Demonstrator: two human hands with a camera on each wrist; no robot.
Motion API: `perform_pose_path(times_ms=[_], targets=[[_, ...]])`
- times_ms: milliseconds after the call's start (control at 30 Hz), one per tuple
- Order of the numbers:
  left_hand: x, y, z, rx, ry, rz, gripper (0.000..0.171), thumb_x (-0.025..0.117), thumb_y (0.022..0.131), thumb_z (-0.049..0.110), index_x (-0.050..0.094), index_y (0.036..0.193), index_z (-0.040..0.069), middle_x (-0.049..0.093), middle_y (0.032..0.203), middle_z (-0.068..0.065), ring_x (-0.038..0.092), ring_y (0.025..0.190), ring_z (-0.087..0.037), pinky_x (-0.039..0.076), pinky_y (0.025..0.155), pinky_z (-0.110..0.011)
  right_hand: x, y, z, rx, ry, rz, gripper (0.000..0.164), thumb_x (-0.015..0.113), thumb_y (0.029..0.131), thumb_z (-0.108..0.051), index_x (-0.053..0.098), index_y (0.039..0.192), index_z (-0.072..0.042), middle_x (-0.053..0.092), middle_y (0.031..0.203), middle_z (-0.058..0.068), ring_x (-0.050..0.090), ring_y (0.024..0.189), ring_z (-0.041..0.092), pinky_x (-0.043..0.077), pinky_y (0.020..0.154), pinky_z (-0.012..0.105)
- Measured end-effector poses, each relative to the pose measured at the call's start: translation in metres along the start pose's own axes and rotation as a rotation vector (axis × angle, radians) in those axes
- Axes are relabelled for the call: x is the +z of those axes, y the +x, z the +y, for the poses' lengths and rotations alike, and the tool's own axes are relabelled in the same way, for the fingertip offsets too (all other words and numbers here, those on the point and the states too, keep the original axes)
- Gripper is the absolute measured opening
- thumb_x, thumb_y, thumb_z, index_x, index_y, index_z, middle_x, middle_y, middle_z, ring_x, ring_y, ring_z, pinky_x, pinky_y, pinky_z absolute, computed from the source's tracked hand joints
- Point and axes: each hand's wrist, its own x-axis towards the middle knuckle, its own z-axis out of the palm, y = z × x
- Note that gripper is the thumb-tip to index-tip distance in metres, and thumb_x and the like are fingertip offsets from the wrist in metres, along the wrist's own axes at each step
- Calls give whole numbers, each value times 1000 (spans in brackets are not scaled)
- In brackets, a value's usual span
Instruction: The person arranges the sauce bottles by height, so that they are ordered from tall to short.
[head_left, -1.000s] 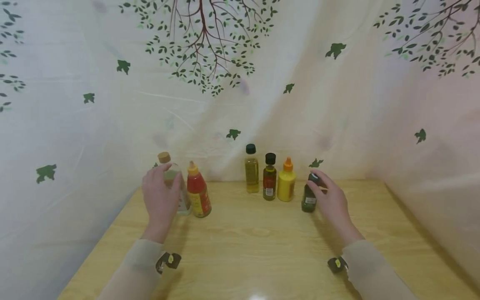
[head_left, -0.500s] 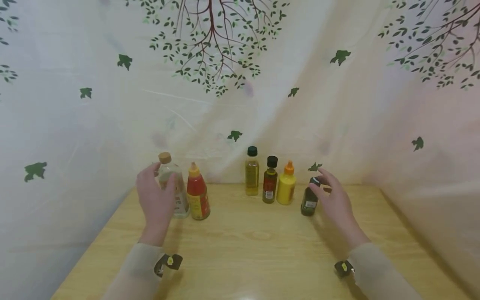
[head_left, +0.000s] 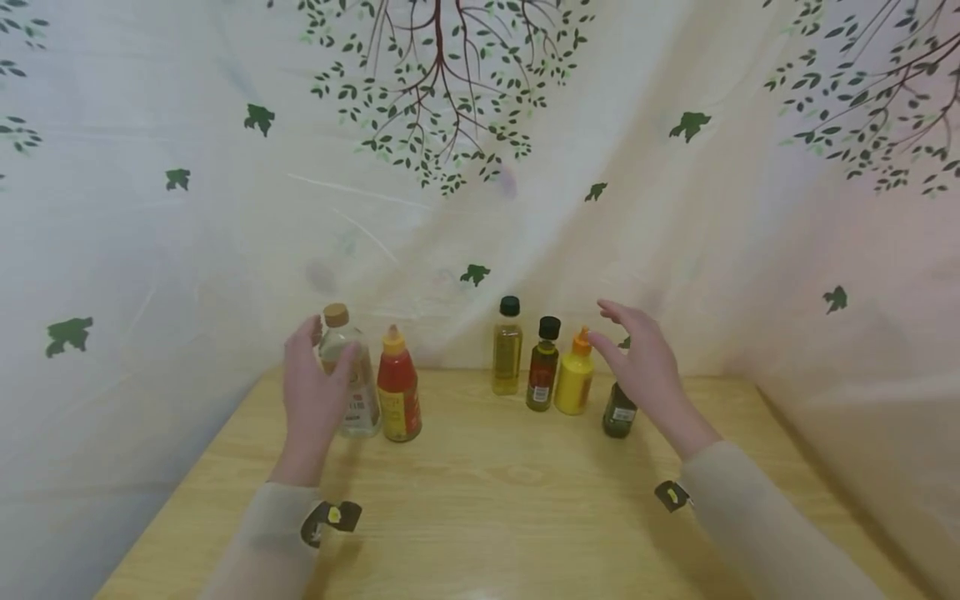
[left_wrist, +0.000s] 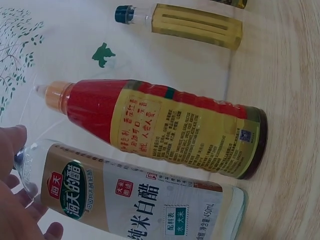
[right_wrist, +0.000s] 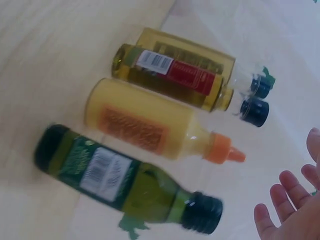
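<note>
My left hand (head_left: 318,392) is spread at the left side of a clear white vinegar bottle (head_left: 360,400) with a tan cap. In the left wrist view its fingers (left_wrist: 22,200) show beside and behind the vinegar bottle's neck. Just right of that bottle stands a red squeeze sauce bottle (head_left: 400,387) with a yellow label. My right hand (head_left: 645,354) is raised with fingers apart, holding nothing. It partly covers a small dark green oil bottle (head_left: 618,415), and its thumb overlaps the tip of a yellow squeeze bottle (head_left: 573,383) in the head view.
A tall bottle of golden oil (head_left: 507,354) and a smaller dark-capped oil bottle (head_left: 542,375) with a red label stand at the back of the wooden table (head_left: 487,508). Behind them hangs a pale curtain (head_left: 337,225) printed with leaves and branches.
My right hand has come away from the dark green bottle and moved up and left towards the yellow bottle. My left hand has shifted slightly left off the vinegar bottle's front.
</note>
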Motion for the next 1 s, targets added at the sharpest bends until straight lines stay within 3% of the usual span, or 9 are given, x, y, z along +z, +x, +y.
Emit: perform_pose_path(times_ms=[167,367,633,1000], targets=[[-3,2,-6,-25,22,-88,79,63,113,45,29,174,10,39,172,-22,38,157,-44,34,128,-67,12,22,-16,-12,9,-86,59,70,112,-36,54,163,-10,60,153,19,54,141,42,43,119,67],[-4,2,-9,-48,26,-142,80,59,114,50,26,175,12,34,175,-22,35,159,-46,31,127,-70,27,44,-29,-2,-7,-214,62,67,113,-39,50,165,-10,57,156,17,54,144,40,46,118,64],[-4,4,-13,-59,25,-149,80,59,113,51,27,175,12,36,175,-21,34,160,-45,30,129,-69,45,66,-40,4,-43,-300,62,68,113,-37,49,166,-11,57,158,17,55,142,40,47,119,62],[-6,7,-9,-68,25,-149,81,59,113,50,25,175,12,37,174,-21,35,160,-44,31,129,-67,61,84,-46,34,9,-357,68,71,111,-36,44,169,-14,53,164,15,54,145,38,51,117,59]])
